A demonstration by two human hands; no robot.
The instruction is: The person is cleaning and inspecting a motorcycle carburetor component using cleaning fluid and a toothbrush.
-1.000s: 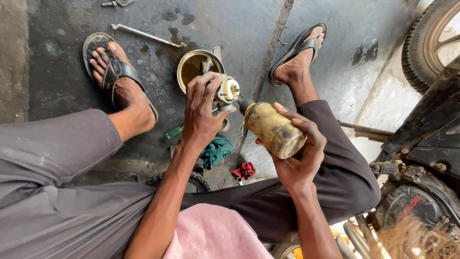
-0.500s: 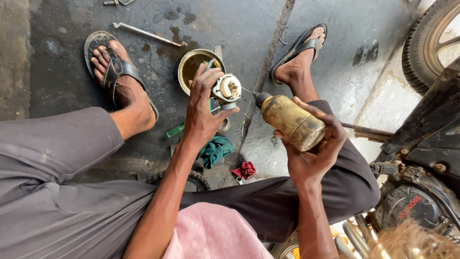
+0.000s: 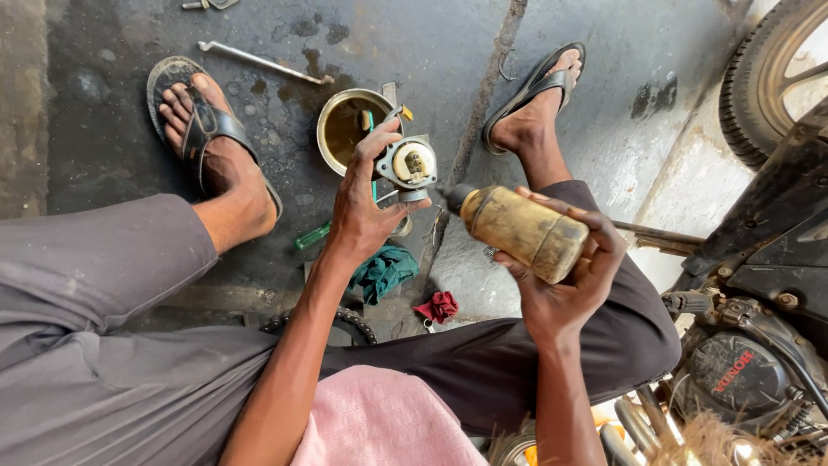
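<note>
Head view: left hand wrapped round small grey metal carburettor part with round pale cap, fingers closed on body, thumb beneath. Right hand gripping grimy yellowish squeeze bottle, dark nozzle aimed just beside part, not touching. Round metal bowl of murky liquid beyond left fingertips. Teal rag, red rag below wrists. Cleaning seemingly midway; part unmounted, away from motorcycle engine.

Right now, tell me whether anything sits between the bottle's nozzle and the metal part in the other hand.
Nothing visible does. The right hand holds the grimy yellow bottle tilted, its dark nozzle pointing at the metal part gripped by the left hand. Only a small open gap separates nozzle and part.
</note>
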